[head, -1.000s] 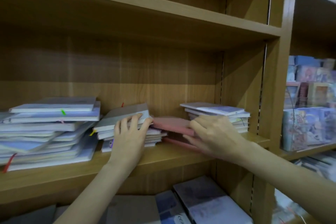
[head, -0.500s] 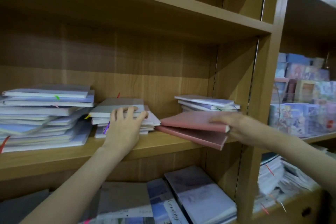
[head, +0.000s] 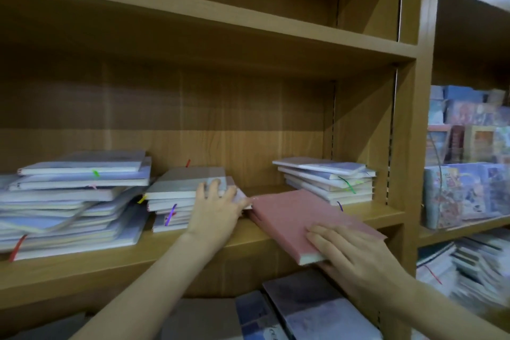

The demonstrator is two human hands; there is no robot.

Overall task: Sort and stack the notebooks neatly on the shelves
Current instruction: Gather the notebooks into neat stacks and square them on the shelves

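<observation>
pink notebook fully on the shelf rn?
No, the pink notebook sticks out past the front edge of the shelf, its near corner gripped by the right hand.

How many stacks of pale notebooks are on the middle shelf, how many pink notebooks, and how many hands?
Pale stacks: 3, left, middle, right
Pink notebooks: 1 pile; the number of books in it is unclear
Hands: 2, left hand, right hand
Total: 6
</observation>
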